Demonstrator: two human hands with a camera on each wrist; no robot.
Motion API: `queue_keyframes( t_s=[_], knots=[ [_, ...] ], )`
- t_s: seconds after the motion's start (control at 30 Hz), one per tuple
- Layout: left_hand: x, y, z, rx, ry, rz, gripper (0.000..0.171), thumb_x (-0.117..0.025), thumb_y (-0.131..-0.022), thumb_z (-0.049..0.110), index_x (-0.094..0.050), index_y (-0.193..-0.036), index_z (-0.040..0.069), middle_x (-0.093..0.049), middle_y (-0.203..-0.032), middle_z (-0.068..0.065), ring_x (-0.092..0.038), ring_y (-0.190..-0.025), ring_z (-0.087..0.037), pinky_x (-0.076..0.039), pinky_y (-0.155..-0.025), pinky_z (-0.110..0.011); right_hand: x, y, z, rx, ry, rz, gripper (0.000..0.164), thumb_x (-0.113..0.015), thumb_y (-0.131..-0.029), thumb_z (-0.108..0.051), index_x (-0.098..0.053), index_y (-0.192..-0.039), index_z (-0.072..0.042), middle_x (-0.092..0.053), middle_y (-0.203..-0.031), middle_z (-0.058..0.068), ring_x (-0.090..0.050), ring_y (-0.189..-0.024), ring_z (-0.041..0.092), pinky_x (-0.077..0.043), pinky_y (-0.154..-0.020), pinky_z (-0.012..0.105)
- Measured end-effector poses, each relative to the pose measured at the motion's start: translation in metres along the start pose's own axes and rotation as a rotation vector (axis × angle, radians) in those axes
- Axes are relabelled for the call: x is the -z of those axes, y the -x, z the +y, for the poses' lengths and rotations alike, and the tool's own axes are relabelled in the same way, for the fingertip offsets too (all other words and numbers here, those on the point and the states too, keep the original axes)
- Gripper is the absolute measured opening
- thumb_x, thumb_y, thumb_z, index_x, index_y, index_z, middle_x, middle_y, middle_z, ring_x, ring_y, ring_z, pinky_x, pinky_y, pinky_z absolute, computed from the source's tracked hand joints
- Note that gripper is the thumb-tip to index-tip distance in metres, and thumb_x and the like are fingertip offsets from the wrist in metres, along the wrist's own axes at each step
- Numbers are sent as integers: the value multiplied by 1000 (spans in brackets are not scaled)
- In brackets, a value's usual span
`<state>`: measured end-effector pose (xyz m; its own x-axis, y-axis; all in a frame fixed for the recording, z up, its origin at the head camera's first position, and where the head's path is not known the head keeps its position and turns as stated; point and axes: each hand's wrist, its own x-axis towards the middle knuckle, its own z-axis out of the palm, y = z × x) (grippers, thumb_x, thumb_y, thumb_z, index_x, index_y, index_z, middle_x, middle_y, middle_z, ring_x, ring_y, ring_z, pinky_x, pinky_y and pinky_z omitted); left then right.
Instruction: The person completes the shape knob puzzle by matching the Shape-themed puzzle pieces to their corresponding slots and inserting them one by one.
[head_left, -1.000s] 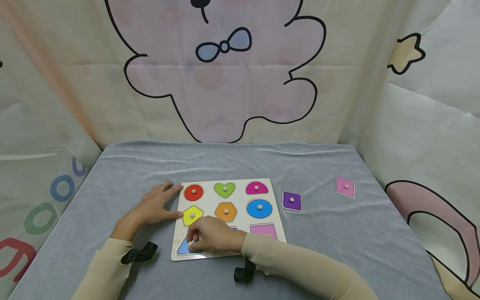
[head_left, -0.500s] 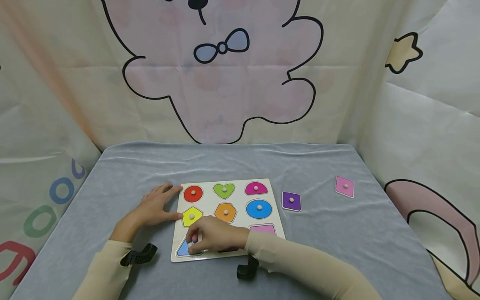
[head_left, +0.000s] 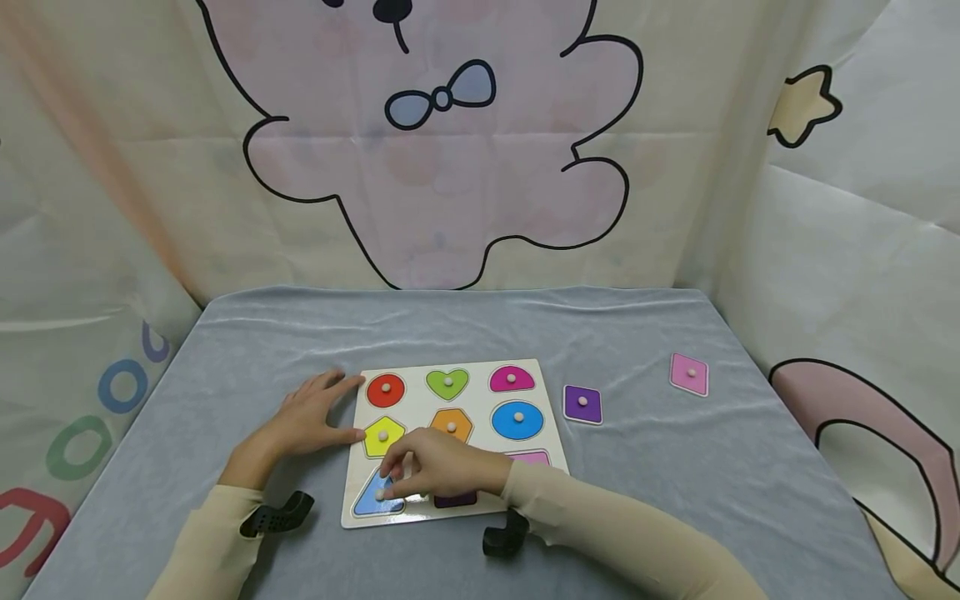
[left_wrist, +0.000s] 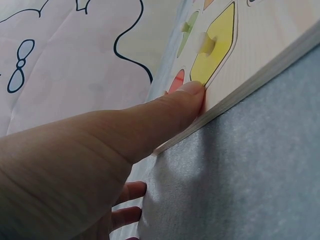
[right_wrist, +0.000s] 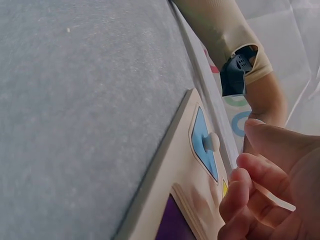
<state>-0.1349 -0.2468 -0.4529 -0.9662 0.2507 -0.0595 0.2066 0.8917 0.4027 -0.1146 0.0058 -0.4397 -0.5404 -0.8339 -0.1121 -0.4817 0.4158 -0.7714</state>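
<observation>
A white wooden knob puzzle board (head_left: 480, 392) lies on the cloth. My left hand (head_left: 300, 425) rests at its left edge, fingers spread, with the thumb on the rim beside the yellow pentagon (left_wrist: 220, 42). Over the lower left of the board hovers my right hand (head_left: 446, 465). Its thumb and loosely bent fingers are apart from the knob of the blue triangle (right_wrist: 199, 131), as the right wrist view shows. That triangle sits in its slot. Part of a purple slot (head_left: 455, 502) shows below the right hand, and a pink slot (head_left: 531, 457) is partly covered by the sleeve.
Right of the board lie a purple square piece (head_left: 582, 404) and, farther off, a pink rhombus piece (head_left: 689, 374). Red, green, magenta, orange and blue pieces sit in the board. Grey cloth (head_left: 637, 467) covers the table; printed curtains surround it.
My right hand has let go of the blue triangle's knob and shifted slightly up and right. The left hand keeps its place at the board's edge.
</observation>
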Motion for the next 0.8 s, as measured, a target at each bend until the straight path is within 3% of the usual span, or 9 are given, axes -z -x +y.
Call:
queue_keyframes(
  t_s=[0.27,0.5,0.8],
  knots=[
    [-1,0,-1,0,-9,-8,92,-82,-75,55,-46,-152,17,-42,-152,-27,-37,-139,-51,-30,-105,-79,5,5,5,-7,-30,25,20,-75,-92,-28,-75,-105,-14,-65,-81,-13,-53,-64,-1,-45,-61,15],
    [-1,-1,-1,3,-14,-9,92,-82,-75,55,-46,-152,17,-42,-152,-28,-37,-139,-51,-30,-105,-79,12,10,9,-20,-105,37,19,-74,-93,-26,-73,-106,-12,-62,-81,-11,-53,-58,-1,-44,-59,14],
    [-1,-1,0,10,-7,-10,92,-82,-75,54,-46,-152,17,-41,-153,-27,-37,-139,-51,-30,-106,-78,20,15,12,10,-121,66,19,-72,-94,-22,-74,-107,-8,-66,-82,-6,-53,-53,-1,-46,-54,15]
  ],
)
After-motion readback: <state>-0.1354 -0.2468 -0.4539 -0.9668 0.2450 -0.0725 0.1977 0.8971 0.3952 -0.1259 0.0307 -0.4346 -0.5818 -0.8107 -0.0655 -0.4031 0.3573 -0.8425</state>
